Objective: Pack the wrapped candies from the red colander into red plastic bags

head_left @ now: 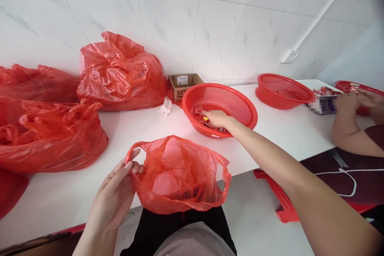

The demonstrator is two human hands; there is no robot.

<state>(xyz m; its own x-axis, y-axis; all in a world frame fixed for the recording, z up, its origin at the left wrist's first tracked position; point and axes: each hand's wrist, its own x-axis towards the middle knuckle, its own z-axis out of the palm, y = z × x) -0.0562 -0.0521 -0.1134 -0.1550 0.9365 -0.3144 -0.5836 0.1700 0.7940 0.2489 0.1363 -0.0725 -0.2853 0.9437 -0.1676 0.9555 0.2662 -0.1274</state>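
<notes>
My left hand (118,194) pinches the left rim of a red plastic bag (180,176) and holds it open at the near edge of the white table (144,130). The bag hangs partly over the edge above my lap. My right hand (215,119) reaches into a red mesh basket (240,100) on the table. Its fingers are closed around small wrapped items (204,119), one with a yellow spot, among a few red wrapped pieces at the basket's bottom.
Several full red bags (120,74) sit at the left and back of the table. A small cardboard box (184,84) stands behind the basket. A second red basket (282,90) is to the right. Another person's hands (352,104) work at the far right. A red stool (282,200) stands below.
</notes>
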